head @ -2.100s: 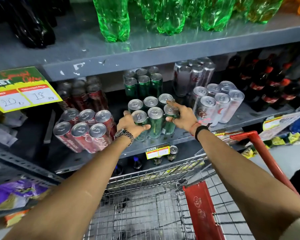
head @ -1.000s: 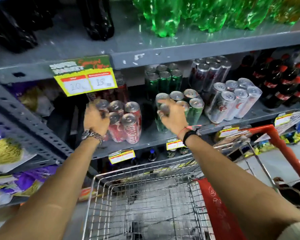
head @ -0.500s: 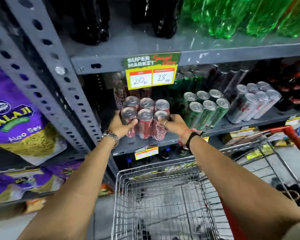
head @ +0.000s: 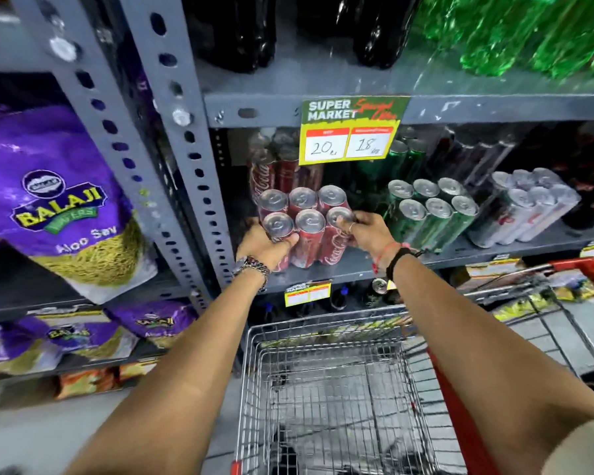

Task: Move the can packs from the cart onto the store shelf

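A shrink-wrapped pack of red cola cans (head: 306, 228) leans tilted on the grey store shelf (head: 330, 274), at its left end by the upright. My left hand (head: 264, 245) grips the pack's left side and my right hand (head: 366, 233) grips its right side. Another red pack (head: 275, 166) stands behind it. To the right lie a green can pack (head: 432, 210) and a silver can pack (head: 528, 207), both tilted on the same shelf. The wire cart (head: 340, 399) stands below my arms; no can packs show in its basket.
A perforated grey upright (head: 186, 159) borders the shelf on the left, with purple snack bags (head: 48, 200) beyond it. A price sign (head: 352, 132) hangs from the shelf above, which holds dark and green bottles. The cart's red handle (head: 576, 269) is at the right.
Both hands left the green pack and took hold of the red pack, sliding it left toward the upright. My view swung left.
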Demonstrator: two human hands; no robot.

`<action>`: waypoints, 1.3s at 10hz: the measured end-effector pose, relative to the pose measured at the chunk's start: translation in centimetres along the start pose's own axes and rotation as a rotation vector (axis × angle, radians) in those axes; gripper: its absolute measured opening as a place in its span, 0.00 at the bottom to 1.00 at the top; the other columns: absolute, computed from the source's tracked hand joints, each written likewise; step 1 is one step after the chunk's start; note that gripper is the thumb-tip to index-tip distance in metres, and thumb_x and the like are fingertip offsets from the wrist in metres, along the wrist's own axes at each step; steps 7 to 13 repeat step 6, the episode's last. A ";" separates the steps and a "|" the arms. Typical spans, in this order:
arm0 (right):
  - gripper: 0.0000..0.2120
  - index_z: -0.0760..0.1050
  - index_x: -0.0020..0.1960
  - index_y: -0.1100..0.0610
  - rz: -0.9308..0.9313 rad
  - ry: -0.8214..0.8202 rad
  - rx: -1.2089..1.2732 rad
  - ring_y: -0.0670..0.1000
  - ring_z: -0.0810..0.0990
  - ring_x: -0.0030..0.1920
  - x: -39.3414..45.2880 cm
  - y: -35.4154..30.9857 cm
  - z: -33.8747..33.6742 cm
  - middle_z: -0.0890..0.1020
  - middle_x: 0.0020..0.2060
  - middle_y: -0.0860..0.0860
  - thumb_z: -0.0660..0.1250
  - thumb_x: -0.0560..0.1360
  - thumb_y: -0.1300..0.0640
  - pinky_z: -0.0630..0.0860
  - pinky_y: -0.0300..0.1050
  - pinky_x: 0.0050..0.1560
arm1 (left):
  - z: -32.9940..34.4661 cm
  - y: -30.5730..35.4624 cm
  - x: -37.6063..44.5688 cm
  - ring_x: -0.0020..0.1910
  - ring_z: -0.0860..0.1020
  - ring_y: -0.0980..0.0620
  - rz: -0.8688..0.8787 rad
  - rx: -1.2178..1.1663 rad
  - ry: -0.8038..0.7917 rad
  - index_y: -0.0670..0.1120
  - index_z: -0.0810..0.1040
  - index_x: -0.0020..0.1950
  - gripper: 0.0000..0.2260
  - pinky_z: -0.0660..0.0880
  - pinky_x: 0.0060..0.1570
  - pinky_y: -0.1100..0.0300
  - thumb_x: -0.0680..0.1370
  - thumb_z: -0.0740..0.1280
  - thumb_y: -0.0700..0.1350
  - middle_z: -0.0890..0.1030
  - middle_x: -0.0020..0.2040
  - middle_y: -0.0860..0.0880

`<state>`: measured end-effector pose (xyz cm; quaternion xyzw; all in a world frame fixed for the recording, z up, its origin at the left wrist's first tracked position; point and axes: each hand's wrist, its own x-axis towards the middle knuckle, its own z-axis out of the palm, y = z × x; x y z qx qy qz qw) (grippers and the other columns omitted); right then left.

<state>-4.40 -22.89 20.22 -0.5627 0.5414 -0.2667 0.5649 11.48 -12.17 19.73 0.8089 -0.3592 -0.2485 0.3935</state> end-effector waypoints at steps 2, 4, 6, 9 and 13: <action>0.07 0.78 0.51 0.62 -0.006 -0.013 -0.007 0.51 0.77 0.42 -0.3 0.2 -0.2 0.78 0.42 0.57 0.66 0.74 0.62 0.78 0.52 0.47 | -0.1 -0.5 -0.1 0.53 0.80 0.44 -0.022 0.075 -0.007 0.44 0.72 0.53 0.26 0.69 0.42 0.61 0.64 0.73 0.59 0.82 0.53 0.44; 0.05 0.77 0.43 0.56 -0.032 0.019 -0.141 0.54 0.76 0.45 -0.1 1.0 -0.2 0.78 0.42 0.56 0.67 0.72 0.54 0.76 0.54 0.54 | -0.2 -0.9 -0.5 0.49 0.80 0.45 0.011 0.058 -0.011 0.50 0.67 0.46 0.22 0.68 0.40 0.61 0.63 0.73 0.58 0.82 0.50 0.45; 0.14 0.76 0.54 0.62 -0.151 0.097 -0.259 0.57 0.79 0.53 -1.9 0.3 0.1 0.82 0.49 0.60 0.64 0.75 0.52 0.72 0.59 0.62 | -0.3 -1.5 -1.9 0.55 0.79 0.41 0.120 0.009 0.072 0.43 0.68 0.64 0.28 0.73 0.47 0.58 0.69 0.71 0.52 0.80 0.57 0.41; 0.14 0.76 0.54 0.62 -0.151 0.097 -0.259 0.57 0.79 0.53 -1.9 0.3 0.1 0.82 0.49 0.60 0.64 0.75 0.52 0.72 0.59 0.62 | -0.3 -1.5 -1.9 0.55 0.79 0.41 0.120 0.009 0.072 0.43 0.68 0.64 0.28 0.73 0.47 0.58 0.69 0.71 0.52 0.80 0.57 0.41; 0.14 0.76 0.54 0.62 -0.151 0.097 -0.259 0.57 0.79 0.53 -1.9 0.3 0.1 0.82 0.49 0.60 0.64 0.75 0.52 0.72 0.59 0.62 | -0.3 -1.5 -1.9 0.55 0.79 0.41 0.120 0.009 0.072 0.43 0.68 0.64 0.28 0.73 0.47 0.58 0.69 0.71 0.52 0.80 0.57 0.41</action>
